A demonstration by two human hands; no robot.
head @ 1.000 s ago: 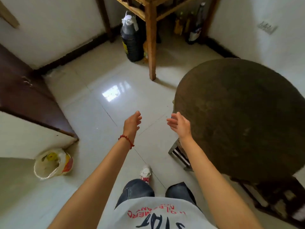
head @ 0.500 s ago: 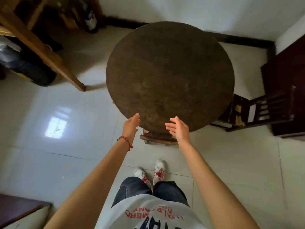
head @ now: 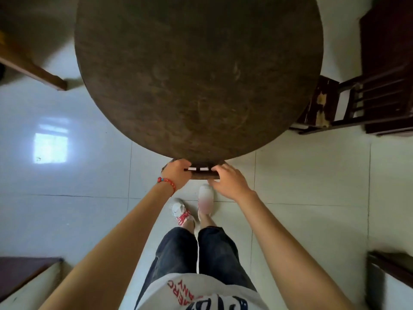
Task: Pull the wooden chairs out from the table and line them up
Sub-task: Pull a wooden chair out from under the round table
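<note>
Now both hands are gripping a chair tucked under the round table.
Left hand (head: pixel 177 173) and right hand (head: pixel 228 181) are curling over the near chair's top rail (head: pixel 204 173) at the table's (head: pixel 199 74) near edge; a second wooden chair (head: pixel 339 106) is sitting at its right edge, partly underneath.
</note>
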